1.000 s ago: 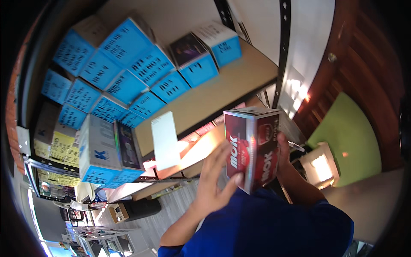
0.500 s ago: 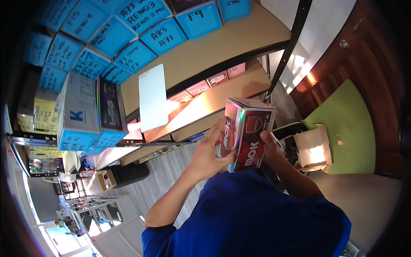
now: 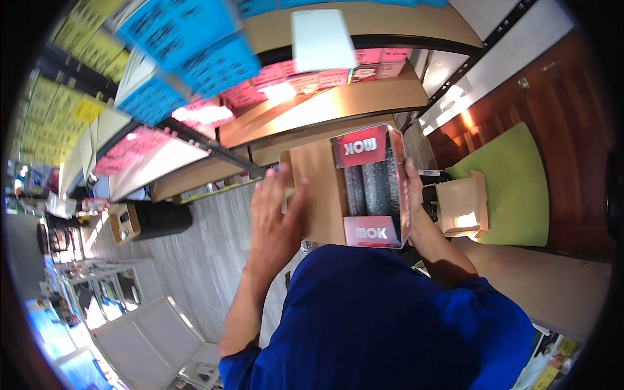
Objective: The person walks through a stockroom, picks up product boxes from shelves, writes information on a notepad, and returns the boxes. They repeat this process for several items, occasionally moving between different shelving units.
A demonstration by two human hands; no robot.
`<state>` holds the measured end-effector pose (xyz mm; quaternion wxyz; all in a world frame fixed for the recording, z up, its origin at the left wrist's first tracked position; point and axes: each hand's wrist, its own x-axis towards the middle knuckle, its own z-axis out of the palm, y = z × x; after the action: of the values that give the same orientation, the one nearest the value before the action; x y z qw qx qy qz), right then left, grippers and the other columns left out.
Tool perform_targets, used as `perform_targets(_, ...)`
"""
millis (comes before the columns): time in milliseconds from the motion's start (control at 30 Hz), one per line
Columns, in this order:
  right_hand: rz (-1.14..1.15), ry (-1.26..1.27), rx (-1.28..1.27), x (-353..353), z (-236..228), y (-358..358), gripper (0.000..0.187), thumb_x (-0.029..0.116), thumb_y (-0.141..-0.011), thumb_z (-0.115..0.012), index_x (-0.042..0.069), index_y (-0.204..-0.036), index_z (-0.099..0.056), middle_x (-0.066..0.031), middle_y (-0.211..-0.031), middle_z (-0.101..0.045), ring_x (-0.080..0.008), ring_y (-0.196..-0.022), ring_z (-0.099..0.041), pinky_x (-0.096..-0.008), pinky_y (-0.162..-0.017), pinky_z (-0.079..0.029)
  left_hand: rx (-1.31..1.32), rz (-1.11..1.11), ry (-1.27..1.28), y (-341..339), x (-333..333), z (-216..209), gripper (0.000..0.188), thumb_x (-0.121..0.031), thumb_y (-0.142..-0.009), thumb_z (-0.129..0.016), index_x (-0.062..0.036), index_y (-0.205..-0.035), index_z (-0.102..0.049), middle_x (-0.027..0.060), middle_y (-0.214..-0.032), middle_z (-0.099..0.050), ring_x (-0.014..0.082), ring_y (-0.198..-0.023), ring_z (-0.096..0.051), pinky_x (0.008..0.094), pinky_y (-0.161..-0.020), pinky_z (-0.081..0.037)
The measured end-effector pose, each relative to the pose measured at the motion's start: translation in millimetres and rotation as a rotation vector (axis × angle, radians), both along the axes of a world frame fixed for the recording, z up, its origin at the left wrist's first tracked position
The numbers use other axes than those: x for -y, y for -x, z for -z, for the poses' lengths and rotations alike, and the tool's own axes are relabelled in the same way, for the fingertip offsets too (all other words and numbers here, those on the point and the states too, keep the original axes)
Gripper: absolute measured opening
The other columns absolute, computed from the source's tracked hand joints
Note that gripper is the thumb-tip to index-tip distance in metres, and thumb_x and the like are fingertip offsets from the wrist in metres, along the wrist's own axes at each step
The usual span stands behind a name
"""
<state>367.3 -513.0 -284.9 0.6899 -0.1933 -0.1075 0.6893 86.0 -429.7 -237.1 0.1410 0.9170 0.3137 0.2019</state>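
Note:
In front of my chest is a small red and dark cardboard box, its top open. The brown inner side of its lid folds out to the left, and two short red end flaps stand at the far and near ends. Dark, shiny, speckled packs lie in rows inside. My right hand grips the box by its right side; some of its fingers are hidden beneath. Fingers spread, my left hand is at the left edge of the lid; whether it touches is unclear.
Ahead runs a shelf rack with blue-fronted boxes, pink-labelled boxes and yellow-labelled ones. A white card sticks out over the shelf edge. To the right, a green chair holds an open brown carton.
The box has been turned and its lid opened, showing the packs inside. My left hand has let go of the box's side and moved left. The view has shifted.

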Motion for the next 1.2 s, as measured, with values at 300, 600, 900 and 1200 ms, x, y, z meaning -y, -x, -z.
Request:
perform_targets(300, -0.222, 0.108, 0.219, -13, -4, 115, 0.070, 0.052, -0.105, -0.059, 0.000, -0.151, -0.052, -0.0237, -0.136, -0.070, -0.0328, -0.118, -0.074, -0.0488, -0.104, -0.062, 0.431, -0.026, 1.048, 119, 53, -18, 0.028, -0.023, -0.104, -0.071, -0.0067, -0.127, -0.071, 0.0155, -0.103, -0.078, 0.0254, -0.106, -0.076, 0.0402, -0.093, -0.059)
perform_targets(600, -0.427, 0.068, 0.891, -33, -53, 210, 0.065, 0.047, -0.095, -0.079, 0.005, -0.137, -0.051, -0.0102, -0.119, -0.065, -0.0181, -0.105, -0.069, -0.0329, -0.093, -0.059, 0.535, -0.365, 0.763, 173, 87, -2, 0.049, -0.021, -0.098, -0.077, 0.0035, -0.139, -0.064, 0.0176, -0.115, -0.073, 0.0206, -0.108, -0.070, 0.0353, -0.097, -0.056)
perform_targets(900, -0.714, -0.057, 1.833, -51, -89, 278, 0.080, 0.071, -0.081, -0.085, 0.003, -0.112, -0.056, -0.0141, -0.099, -0.066, -0.0227, -0.096, -0.067, -0.0367, -0.085, -0.053, 1.255, -0.433, 1.302, 177, 108, 86, 0.046, -0.022, -0.105, -0.071, 0.0012, -0.143, -0.060, 0.0096, -0.131, -0.071, 0.0169, -0.119, -0.067, 0.0334, -0.099, -0.056)
perform_targets(1200, -0.394, 0.097, 0.753, -31, -46, 232, 0.067, 0.053, -0.098, -0.071, 0.007, -0.144, -0.055, -0.0101, -0.120, -0.071, -0.0195, -0.108, -0.073, -0.0379, -0.094, -0.063, 1.033, -0.254, 1.130, 184, 74, 12, 0.031, -0.012, -0.109, -0.064, 0.0053, -0.134, -0.061, 0.0075, -0.120, -0.074, 0.0110, -0.107, -0.068, 0.0309, -0.094, -0.055)
